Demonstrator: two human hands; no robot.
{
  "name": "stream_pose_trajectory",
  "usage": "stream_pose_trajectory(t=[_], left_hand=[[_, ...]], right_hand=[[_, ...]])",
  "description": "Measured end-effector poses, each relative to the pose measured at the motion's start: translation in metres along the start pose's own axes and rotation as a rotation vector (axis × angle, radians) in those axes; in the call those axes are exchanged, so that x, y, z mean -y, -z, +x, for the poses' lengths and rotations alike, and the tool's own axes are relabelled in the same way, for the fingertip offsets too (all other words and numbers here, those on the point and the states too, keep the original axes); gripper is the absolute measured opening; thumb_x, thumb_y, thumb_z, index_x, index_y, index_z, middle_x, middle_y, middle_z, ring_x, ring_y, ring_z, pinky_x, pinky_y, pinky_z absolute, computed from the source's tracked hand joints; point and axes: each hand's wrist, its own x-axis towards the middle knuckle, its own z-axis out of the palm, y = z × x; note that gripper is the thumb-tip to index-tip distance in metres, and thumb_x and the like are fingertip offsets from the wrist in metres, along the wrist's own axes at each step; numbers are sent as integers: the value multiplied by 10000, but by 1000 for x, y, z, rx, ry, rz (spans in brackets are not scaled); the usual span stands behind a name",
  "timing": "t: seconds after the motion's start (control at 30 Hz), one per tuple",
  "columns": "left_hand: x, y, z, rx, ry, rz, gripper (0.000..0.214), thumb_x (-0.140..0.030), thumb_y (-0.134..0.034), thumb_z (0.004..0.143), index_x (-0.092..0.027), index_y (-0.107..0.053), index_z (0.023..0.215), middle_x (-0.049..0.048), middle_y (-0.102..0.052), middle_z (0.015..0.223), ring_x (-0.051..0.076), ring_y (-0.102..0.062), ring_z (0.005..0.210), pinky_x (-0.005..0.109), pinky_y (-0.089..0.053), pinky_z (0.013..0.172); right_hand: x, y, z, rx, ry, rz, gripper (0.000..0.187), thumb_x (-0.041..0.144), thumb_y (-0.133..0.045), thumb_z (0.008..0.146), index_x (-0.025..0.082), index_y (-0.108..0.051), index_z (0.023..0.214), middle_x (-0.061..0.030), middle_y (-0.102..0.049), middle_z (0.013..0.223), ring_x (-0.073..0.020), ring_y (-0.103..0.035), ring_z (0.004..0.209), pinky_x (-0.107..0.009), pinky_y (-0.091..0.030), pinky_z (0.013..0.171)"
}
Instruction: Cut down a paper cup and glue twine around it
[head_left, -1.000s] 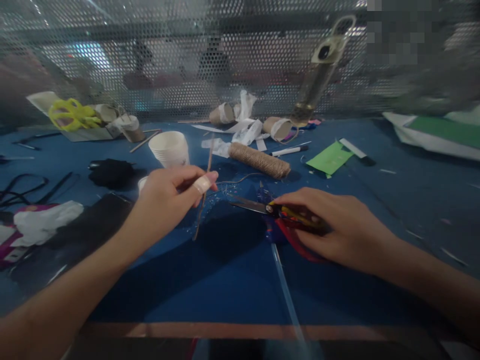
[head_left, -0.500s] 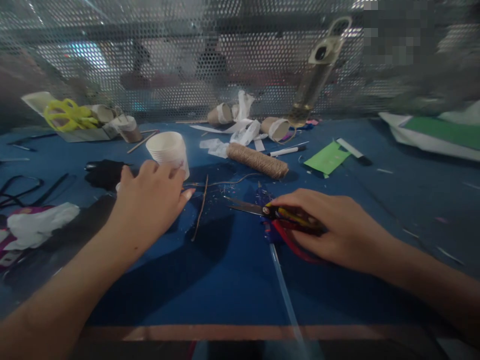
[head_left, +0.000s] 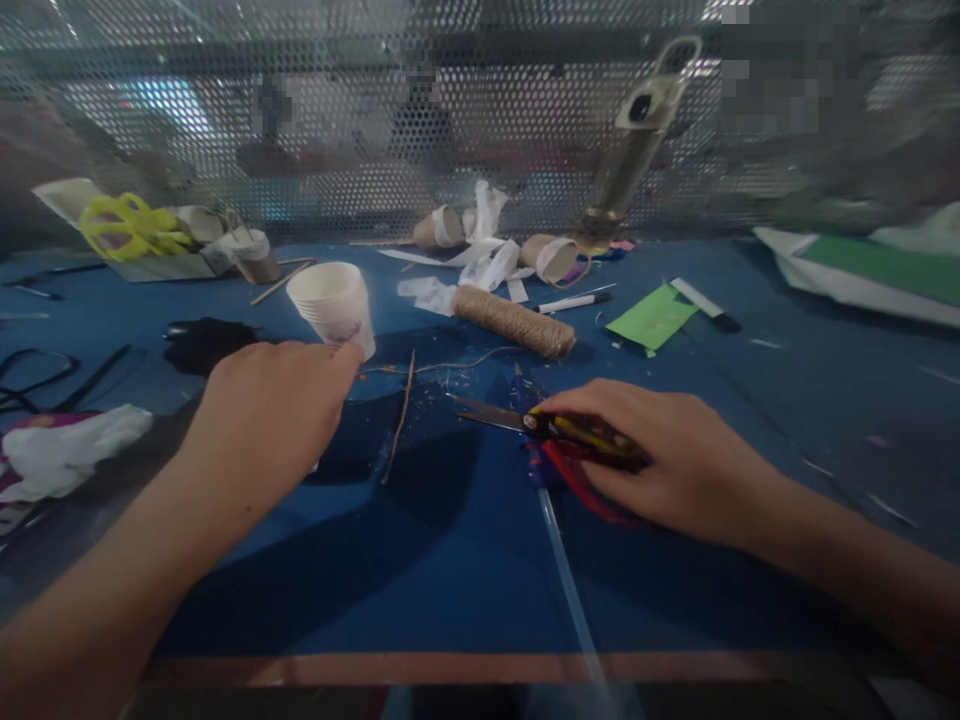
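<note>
My right hand [head_left: 660, 450] grips scissors [head_left: 544, 425] with red and yellow handles, their blades slightly parted and pointing left. Beneath them lies a blue tool [head_left: 534, 465], apparently a glue gun, with a long clear stick [head_left: 566, 570] running toward the table's front edge. My left hand [head_left: 281, 410] is closed beside a stack of white paper cups [head_left: 334, 300]; its fingertips are mostly hidden, and a small white bit shows under it. Between the hands are a thin brown stick [head_left: 401, 420] and a strand of twine [head_left: 457, 364] leading from the twine roll [head_left: 514, 320].
Yellow scissors [head_left: 131, 228] rest in a box at the back left. Small brown pots [head_left: 551, 258], white strips [head_left: 491, 265] and green paper [head_left: 651, 318] lie farther back. A phone [head_left: 626, 150] leans on the perforated metal screen [head_left: 495, 120]. Black cloth [head_left: 206, 345] lies left.
My left hand has drawn its fingers together and dropped slightly lower, uncovering more of the cup stack. My right hand with the scissors has stayed almost still.
</note>
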Motion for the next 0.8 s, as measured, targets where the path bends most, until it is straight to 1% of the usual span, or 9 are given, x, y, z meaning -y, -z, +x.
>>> stream_pose_trajectory(t=[0.13,0.2,0.27,0.4,0.5,0.6,0.67,0.7,0.8], left_hand=[[-8,8,6,-124,-27,-131,218,-278,-516,964,-268,-726,1019,125,-761,883,375,-687,788,438,-457,706],[-13,12,9,-207,-47,-296,248,-313,-494,1009,-296,-722,1104,111,-785,1057,372,-707,958,441,-474,801],[-19,14,11,-236,-78,-480,219,-335,-523,1021,-315,-722,1111,73,-789,1094,333,-712,983,410,-483,821],[-33,15,10,-153,-205,-669,221,-210,-545,973,-265,-736,1070,60,-780,1035,283,-721,938,375,-529,814],[-43,12,7,-46,-150,-775,391,-197,-643,910,-266,-669,1293,69,-754,1165,280,-724,993,373,-573,812],[-52,5,3,-8,-121,-812,448,-258,-719,903,-233,-618,1339,110,-676,1315,300,-674,1206,415,-574,972],[-57,0,2,-21,-136,-836,589,-282,-781,850,-221,-565,1395,148,-523,1532,332,-563,1392,454,-521,1097],[-59,-2,1,38,-122,-835,640,-270,-761,864,-228,-513,1453,145,-493,1575,334,-533,1429,477,-495,1134],[-63,-4,1,205,-69,-849,697,-290,-724,896,-230,-431,1525,130,-600,1501,330,-627,1323,509,-516,1107]], right_hand=[[1,-2,-2,-56,-15,-2,402,197,-578,867,282,-651,1253,-32,-799,1103,-219,-778,846,-301,-560,649],[1,-4,-4,-108,-38,40,423,186,-590,861,284,-623,1272,-28,-797,1090,-205,-772,794,-291,-574,627],[0,-6,-6,-147,-71,98,434,190,-607,874,294,-597,1295,-20,-799,1040,-202,-767,750,-279,-582,581],[-2,-8,-6,-165,-81,123,455,192,-617,885,331,-581,1317,-19,-792,1038,-229,-780,784,-296,-606,575],[-1,-7,-5,-163,-67,95,461,165,-606,867,323,-582,1300,-20,-784,1059,-227,-778,787,-316,-626,637],[2,-4,-6,-178,-79,97,446,158,-596,868,286,-585,1295,-38,-785,1048,-244,-786,827,-321,-627,637],[2,-4,-7,-206,-86,120,428,184,-611,881,268,-588,1300,-50,-782,1030,-255,-784,839,-326,-626,627],[2,-4,-8,-223,-92,133,420,203,-624,889,268,-590,1302,-49,-779,1011,-253,-778,824,-328,-623,620],[0,-6,-9,-264,-112,139,390,270,-688,903,293,-608,1285,-29,-765,975,-240,-756,791,-334,-616,639]])
